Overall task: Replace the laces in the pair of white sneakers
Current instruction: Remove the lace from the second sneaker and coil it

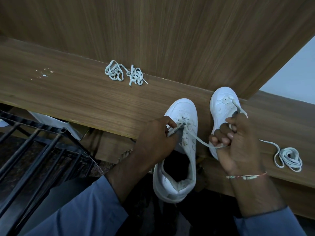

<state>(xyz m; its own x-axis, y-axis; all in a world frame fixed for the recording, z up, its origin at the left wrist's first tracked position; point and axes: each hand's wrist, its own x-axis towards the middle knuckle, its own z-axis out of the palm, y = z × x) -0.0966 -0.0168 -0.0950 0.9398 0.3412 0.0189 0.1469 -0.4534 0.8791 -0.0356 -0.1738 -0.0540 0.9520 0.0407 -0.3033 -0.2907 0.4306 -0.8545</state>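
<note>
My left grip [156, 133] pinches the lace [201, 140] right at the eyelets of the near sneaker [185, 108], toe on the desk [76, 92] and heel over its edge, my right grip [238, 143] curled round the lace's free end, second sneaker [219, 99] just beside.

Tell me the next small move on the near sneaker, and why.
Probably draw the right hand outward to the right to pull the lace through. The lace spans from the near sneaker eyelets to that hand's pinch with a slight sag, while the left hand pinches it at the eyelets, steadying the shoe.
</note>
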